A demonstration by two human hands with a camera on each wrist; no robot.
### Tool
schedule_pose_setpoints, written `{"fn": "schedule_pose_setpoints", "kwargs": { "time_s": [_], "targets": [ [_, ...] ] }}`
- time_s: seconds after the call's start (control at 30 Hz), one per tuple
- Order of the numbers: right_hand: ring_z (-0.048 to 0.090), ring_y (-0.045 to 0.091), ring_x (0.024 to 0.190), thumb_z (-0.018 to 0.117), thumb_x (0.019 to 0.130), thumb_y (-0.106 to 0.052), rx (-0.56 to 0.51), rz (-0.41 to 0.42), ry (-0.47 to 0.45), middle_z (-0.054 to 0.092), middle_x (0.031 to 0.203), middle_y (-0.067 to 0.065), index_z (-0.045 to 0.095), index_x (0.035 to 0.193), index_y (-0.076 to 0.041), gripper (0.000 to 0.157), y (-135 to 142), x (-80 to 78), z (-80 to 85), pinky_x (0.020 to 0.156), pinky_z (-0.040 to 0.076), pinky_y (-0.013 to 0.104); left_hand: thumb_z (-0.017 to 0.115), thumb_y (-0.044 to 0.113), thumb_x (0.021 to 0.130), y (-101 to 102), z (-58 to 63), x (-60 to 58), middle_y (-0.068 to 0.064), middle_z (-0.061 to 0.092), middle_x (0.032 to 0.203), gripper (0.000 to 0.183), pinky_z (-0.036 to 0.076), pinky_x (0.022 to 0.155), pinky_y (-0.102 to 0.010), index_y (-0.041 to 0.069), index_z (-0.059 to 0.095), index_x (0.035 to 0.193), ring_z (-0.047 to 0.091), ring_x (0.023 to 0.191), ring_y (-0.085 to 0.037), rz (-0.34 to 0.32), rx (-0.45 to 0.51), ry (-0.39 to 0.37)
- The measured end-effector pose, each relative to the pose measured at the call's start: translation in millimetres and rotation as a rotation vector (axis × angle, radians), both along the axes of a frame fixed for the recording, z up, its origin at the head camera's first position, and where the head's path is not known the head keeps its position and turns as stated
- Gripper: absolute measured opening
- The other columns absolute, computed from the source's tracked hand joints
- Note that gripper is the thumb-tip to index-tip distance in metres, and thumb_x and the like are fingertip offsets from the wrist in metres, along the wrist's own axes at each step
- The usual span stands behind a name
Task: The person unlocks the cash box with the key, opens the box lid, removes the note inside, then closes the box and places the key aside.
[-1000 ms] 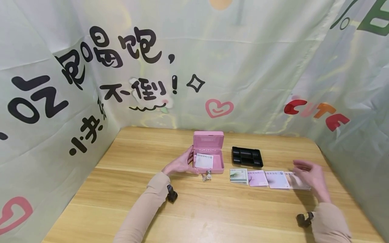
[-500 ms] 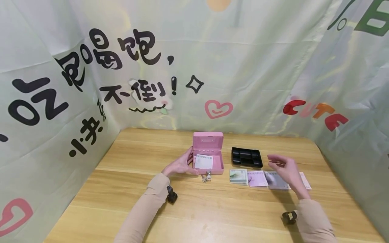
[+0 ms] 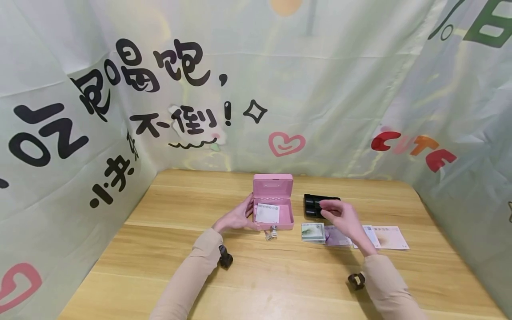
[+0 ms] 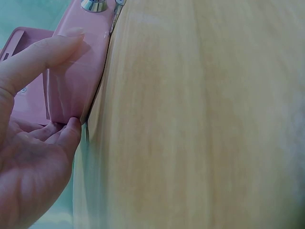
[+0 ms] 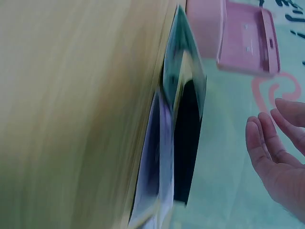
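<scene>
A pink cash box (image 3: 273, 186) stands on the table with its lid raised. Some paper notes (image 3: 267, 213) lie in its left part. My left hand (image 3: 237, 218) grips the box's left front corner; in the left wrist view the thumb presses the front wall and the fingers bend against the side. My right hand (image 3: 342, 218) hovers over the black coin tray (image 3: 312, 206), hiding part of it. In the right wrist view this right hand (image 5: 281, 152) holds nothing, its fingers loosely bent. Before the tray lies a folded green banknote (image 3: 313, 232).
Right of the green note, a purple note (image 3: 336, 236), a bluish note (image 3: 371, 235) and a pinkish note (image 3: 393, 237) lie in a row. A keyhole lock (image 3: 274, 230) with small keys (image 3: 268, 235) is at the box's front. Printed curtains (image 3: 340, 102) surround the table.
My right hand has moved left from above the rightmost note, across the row, to over the coin tray. My left hand has stayed on the cash box.
</scene>
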State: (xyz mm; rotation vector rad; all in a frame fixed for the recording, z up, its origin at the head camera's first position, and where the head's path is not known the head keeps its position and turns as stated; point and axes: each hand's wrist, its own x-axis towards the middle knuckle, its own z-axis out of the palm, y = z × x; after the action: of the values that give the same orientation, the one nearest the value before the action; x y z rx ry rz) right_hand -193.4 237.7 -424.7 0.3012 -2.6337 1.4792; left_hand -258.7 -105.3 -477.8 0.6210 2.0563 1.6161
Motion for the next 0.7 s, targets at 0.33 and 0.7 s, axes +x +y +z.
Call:
{"fn": "schedule_pose_setpoints", "kwargs": {
  "time_s": [0.33, 0.7],
  "targets": [
    [0.070, 0.036, 0.107, 0.065, 0.094, -0.002, 0.033, 0.101, 0.007, 0.070, 0.118, 0.028, 0.065, 0.124, 0.008, 0.031, -37.3, -8.9, -0.2, 0.088, 0.061, 0.022, 0.078, -0.013, 0.072, -0.3, 0.4, 0.9, -0.021, -0.002, 0.170, 0.128, 0.012, 0.132, -0.047, 0.003, -0.013, 0.160, 0.008, 0.157, -0.039, 0.004, 0.002, 0.002],
    [0.070, 0.040, 0.107, 0.065, 0.092, 0.000, 0.049, 0.167, -0.011, 0.069, 0.119, 0.030, 0.064, 0.123, 0.011, 0.033, -71.3, -20.6, -2.7, 0.096, 0.061, 0.045, 0.079, -0.013, 0.071, 0.4, 1.5, 1.1, -0.022, 0.006, 0.170, 0.128, 0.016, 0.131, -0.045, 0.004, -0.010, 0.161, 0.011, 0.158, -0.036, -0.002, 0.002, 0.017]
  ]
}}
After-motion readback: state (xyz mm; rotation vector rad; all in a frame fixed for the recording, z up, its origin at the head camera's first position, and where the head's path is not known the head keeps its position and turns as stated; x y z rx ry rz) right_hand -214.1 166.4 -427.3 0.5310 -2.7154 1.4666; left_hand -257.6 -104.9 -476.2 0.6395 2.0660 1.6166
